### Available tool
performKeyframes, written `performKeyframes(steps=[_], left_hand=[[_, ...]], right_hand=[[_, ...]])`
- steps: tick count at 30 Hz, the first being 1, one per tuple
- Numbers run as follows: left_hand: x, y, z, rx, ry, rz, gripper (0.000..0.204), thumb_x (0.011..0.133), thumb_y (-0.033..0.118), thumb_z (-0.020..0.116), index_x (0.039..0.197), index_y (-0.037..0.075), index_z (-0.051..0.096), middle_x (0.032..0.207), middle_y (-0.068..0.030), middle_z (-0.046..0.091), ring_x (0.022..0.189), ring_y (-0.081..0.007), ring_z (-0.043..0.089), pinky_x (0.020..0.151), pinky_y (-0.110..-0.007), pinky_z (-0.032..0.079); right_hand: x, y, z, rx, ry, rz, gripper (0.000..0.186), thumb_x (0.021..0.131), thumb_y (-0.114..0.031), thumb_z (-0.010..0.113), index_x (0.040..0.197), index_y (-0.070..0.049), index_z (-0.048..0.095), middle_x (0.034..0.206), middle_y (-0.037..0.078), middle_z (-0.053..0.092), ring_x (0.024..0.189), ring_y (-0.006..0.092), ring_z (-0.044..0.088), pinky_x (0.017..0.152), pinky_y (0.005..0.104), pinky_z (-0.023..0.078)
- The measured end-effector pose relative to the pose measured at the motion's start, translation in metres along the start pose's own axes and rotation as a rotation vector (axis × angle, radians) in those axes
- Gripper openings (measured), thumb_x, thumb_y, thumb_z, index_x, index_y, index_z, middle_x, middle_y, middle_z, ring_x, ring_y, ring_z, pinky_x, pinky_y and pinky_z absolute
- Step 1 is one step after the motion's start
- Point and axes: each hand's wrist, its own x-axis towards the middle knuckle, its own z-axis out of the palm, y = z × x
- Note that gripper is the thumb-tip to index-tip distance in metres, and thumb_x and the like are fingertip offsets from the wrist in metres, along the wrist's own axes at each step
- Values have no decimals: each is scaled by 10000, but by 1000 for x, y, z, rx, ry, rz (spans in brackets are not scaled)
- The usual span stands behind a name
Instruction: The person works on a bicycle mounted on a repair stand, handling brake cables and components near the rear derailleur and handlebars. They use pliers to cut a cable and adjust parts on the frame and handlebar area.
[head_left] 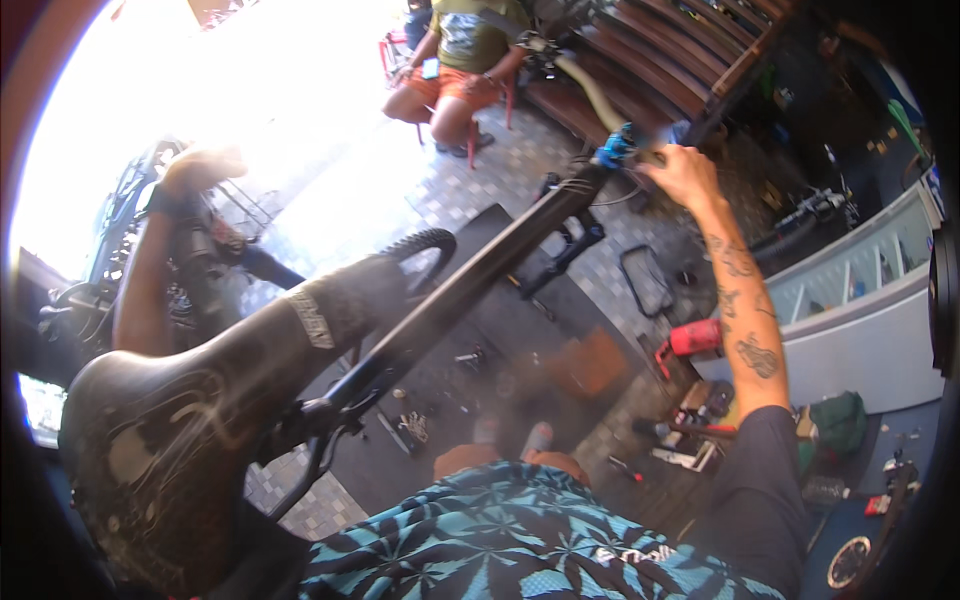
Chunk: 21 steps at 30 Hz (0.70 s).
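Note:
A dark bicycle frame (470,270) slants up from lower left to upper right in front of me. Its worn black saddle (190,410) looms large at the left. A bright blue stem clamp (615,147) sits at the far end, where a tan handlebar (592,90) angles up and away. Beside that clamp, my right hand (685,175) has its fingers bent together; what they pinch is blurred. A thin cable loops just below it. My left hand (205,170) is raised beyond the saddle, washed out by glare, so its fingers are unclear.
A seated person (465,75) holds a phone on a red chair ahead. More bicycle parts crowd the left. A red cylinder (695,337), a pale cabinet (850,340) and scattered tools stand at right. Small parts lie on the dark mat (480,400) by my feet.

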Motion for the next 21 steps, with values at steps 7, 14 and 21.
performKeyframes(steps=[7, 14, 21], left_hand=[[-12, 5, -18, -111, 38, -45, 527, 1081, 459, 508, 1356, 27, 635, 1222, -195, 721, 1173, -360, 675, 1052, -437, 520], [-26, 1, -14, -207, 56, -57, 524, 1076, 445, 521, 1363, 20, 629, 1211, -196, 721, 1150, -355, 684, 1037, -433, 531], [-42, 1, -16, -352, 100, -77, 522, 1071, 430, 535, 1371, 12, 623, 1200, -197, 721, 1126, -350, 693, 1022, -429, 541]], right_hand=[[3, -1, 53, 66, -105, 3, 580, 880, -552, 774, 1311, -165, 748, 1120, 213, 775, 1077, 385, 744, 931, 490, 582], [4, 3, 39, 28, -79, -27, 665, 858, -616, 756, 1317, -135, 737, 1109, 213, 776, 1066, 387, 748, 924, 482, 579], [3, 4, 42, 37, -49, -23, 577, 868, -557, 783, 1292, -167, 754, 1078, 205, 781, 1021, 389, 757, 891, 489, 593]])
